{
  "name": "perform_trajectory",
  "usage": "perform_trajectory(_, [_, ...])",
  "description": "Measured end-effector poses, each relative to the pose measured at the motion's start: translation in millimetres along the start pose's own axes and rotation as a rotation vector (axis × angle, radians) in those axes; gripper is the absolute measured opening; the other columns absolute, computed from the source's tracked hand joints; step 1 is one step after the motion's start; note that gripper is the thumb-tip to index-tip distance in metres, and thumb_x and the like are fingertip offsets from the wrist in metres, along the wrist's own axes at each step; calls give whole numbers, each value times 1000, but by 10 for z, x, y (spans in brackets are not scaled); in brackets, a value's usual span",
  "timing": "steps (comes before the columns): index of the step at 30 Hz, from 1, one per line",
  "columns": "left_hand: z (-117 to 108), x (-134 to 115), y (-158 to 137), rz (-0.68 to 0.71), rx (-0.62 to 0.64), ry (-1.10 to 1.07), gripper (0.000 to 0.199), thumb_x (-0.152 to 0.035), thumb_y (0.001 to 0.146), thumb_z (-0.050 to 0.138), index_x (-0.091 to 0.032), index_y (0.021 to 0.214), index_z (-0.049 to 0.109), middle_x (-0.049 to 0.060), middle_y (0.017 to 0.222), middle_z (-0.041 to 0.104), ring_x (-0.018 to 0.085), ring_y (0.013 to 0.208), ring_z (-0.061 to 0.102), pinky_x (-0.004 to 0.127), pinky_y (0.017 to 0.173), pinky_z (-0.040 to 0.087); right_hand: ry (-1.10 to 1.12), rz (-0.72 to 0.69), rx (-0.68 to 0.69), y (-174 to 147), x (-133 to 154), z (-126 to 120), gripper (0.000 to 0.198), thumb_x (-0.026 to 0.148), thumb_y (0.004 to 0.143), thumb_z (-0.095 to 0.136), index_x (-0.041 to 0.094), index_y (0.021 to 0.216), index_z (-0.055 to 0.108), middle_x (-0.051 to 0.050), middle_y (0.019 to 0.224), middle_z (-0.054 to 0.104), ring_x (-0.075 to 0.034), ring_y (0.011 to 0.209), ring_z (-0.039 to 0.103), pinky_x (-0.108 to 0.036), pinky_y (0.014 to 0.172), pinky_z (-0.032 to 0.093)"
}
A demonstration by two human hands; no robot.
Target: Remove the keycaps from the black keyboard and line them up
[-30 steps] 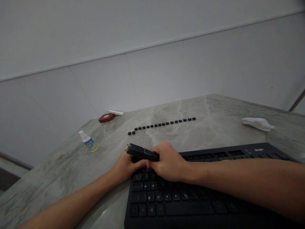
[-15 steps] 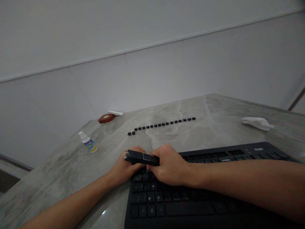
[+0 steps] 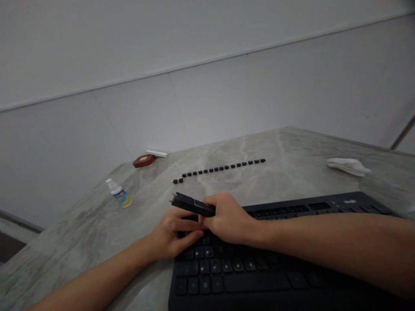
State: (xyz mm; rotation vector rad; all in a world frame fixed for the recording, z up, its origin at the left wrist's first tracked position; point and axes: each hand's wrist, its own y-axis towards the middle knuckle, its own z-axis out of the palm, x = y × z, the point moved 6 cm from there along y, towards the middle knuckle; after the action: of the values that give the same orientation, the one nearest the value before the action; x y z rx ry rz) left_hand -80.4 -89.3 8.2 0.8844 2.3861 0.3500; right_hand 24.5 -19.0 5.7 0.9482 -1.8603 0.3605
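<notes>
My right hand (image 3: 228, 218) is closed around a black keycap puller (image 3: 191, 203), a stick-shaped tool whose two thin metal prongs point up and to the left. It is held just above the upper left part of a black keyboard (image 3: 256, 283). My left hand (image 3: 177, 233) is at the keyboard's left edge, its thumb and fingers drawn together against the right hand's fingertips. Whatever lies between those fingertips is hidden. Several small black keycaps (image 3: 216, 169) stand in a line on the table beyond the keyboard, with two more keycaps (image 3: 178, 181) slightly nearer at the left end.
A white spray bottle (image 3: 119, 194) with a colourful label lies tilted at the left. Farther back are a reddish-brown case (image 3: 143, 161) and a white strip (image 3: 156, 153). A folded white cloth (image 3: 348, 166) lies at the right. The marbled tabletop (image 3: 129, 229) meets a pale wall (image 3: 214, 103).
The prong end of the keycap puller has tipped upward. My left hand has turned, so that its thumb and fingers now show by the right fingertips. The keycaps have stayed put.
</notes>
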Motion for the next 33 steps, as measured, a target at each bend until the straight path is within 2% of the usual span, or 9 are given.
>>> perform_trajectory(4, [31,25,39,-58,55,-48,19,-18,91,56,-18,91,75,6,85,73,18,86,66,30,82,52,50,3,10,23,-22,22,10,11,66,59,13,65,69,0,60,61,-12,60,54,-21,52,36])
perform_trajectory(10, [25,14,58,-74,62,-111,20,-20,92,56,-18,88,76,6,84,74,20,93,65,34,88,51,105,39,16,49,-22,23,11,8,63,58,13,63,68,0,61,61,-12,61,55,-22,54,38])
perform_trajectory(16, [37,7,71,-73,73,-95,24,-20,93,54,-17,81,74,5,75,71,18,84,65,32,87,50,100,59,3,49,-30,25,10,8,61,57,14,60,66,1,57,57,-12,59,53,-21,52,35])
perform_trajectory(19, [54,39,43,-100,87,-46,29,-23,94,52,-16,74,72,4,68,66,15,72,62,28,75,49,101,-23,-9,31,-16,40,10,8,63,55,13,57,63,3,54,52,-10,56,49,-20,50,33])
perform_trajectory(23, [91,104,-15,-191,119,-67,39,-31,96,49,-15,65,66,0,59,60,10,56,53,21,57,45,29,-111,-11,-27,10,51,16,8,62,55,14,47,51,6,47,39,-7,49,39,-19,43,24])
perform_trajectory(26, [65,87,-9,-190,83,-74,33,-33,95,51,-17,74,70,3,76,69,13,70,62,24,68,52,-1,-208,-6,-83,82,39,17,8,64,55,14,48,53,4,47,46,-7,47,40,-19,43,26])
perform_trajectory(29, [36,74,19,-222,63,-114,22,-31,92,55,-18,96,72,8,103,71,18,86,66,29,79,55,-35,-315,8,-129,156,32,14,9,67,55,15,58,64,2,53,58,-9,49,47,-19,47,32])
perform_trajectory(31, [29,81,27,-268,68,-150,25,-30,91,56,-18,107,70,9,106,70,18,86,67,29,78,56,-83,-350,6,-142,174,31,16,8,67,55,15,63,68,1,54,61,-10,49,50,-20,48,33])
perform_trajectory(33, [16,78,30,-279,63,-165,26,-30,90,57,-18,109,69,9,107,70,18,87,68,29,78,56,-117,-363,3,-144,175,36,16,8,68,56,15,65,70,0,55,63,-10,49,51,-20,48,34])
